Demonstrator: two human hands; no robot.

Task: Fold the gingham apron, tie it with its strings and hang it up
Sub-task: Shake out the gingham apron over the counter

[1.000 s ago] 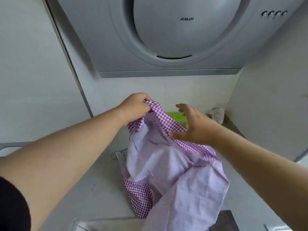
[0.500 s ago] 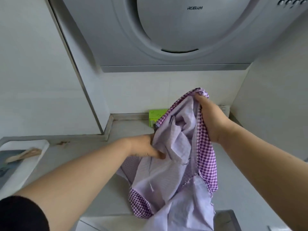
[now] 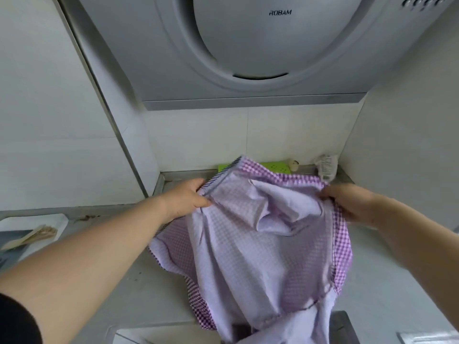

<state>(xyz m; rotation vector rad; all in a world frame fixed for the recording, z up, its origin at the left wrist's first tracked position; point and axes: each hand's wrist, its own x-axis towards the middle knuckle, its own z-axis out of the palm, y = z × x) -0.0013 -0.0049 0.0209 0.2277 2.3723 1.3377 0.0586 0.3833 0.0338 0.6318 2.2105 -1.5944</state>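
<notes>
Both hands, left hand (image 3: 188,198) and right hand (image 3: 352,202), pinched the gingham apron (image 3: 253,244); at 12 o'clock, the hood (image 3: 248,45) read "ROBAM".

One apron (image 3: 250,244), held up by two hands: the left hand (image 3: 188,198) and the right hand (image 3: 352,203) each grip its top edge. One hood (image 3: 248,45) hangs above, with four buttons (image 3: 422,2). One green box (image 3: 278,167), one packet (image 3: 326,166), one wooden spoon (image 3: 31,236).

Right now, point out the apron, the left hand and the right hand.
gingham apron (image 3: 248,249): head view, pale inner face at the middle.
left hand (image 3: 188,199): head view, back of the hand.
right hand (image 3: 352,202): head view, back of the hand.
</notes>
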